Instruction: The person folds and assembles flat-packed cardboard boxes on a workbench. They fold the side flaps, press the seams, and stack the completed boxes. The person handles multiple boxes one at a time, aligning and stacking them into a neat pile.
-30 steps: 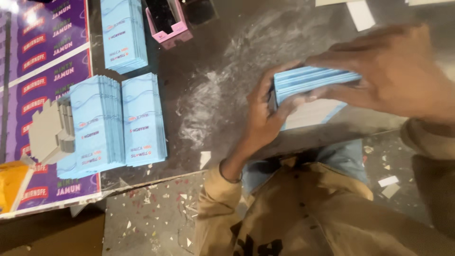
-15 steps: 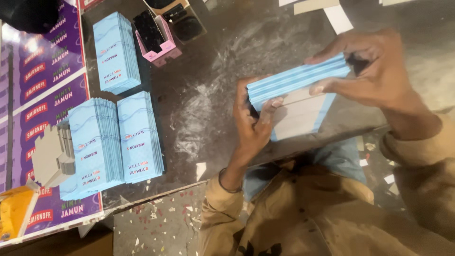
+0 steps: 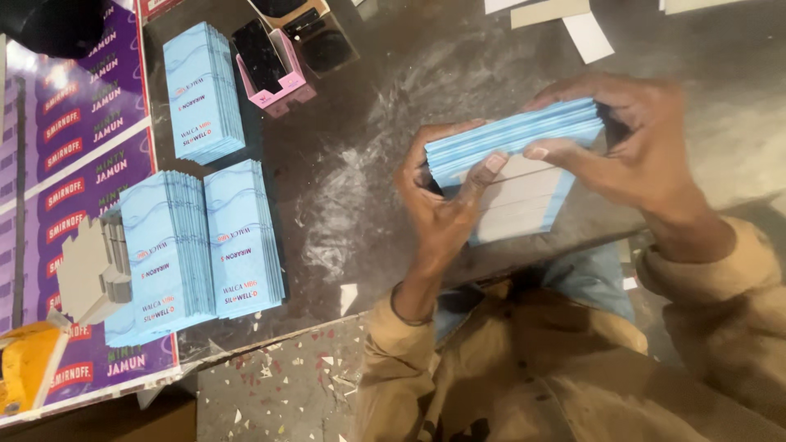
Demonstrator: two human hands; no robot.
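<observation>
Fingers of left hand [image 3: 446, 205] and right hand [image 3: 634, 147] clench opposite ends of blue card stack [image 3: 512, 139].

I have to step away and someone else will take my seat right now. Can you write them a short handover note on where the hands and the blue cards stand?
Left hand: shut on the near end of the blue stack, thumb over its top edge.
Right hand: shut on the far end of the same stack, fingers across its long side.
The stack is held above the dark table, over a few loose cards.
Done: three finished piles lie at the left of the table.
Left: the held stack is not yet set down; the loose cards under it are not yet gathered.
</observation>
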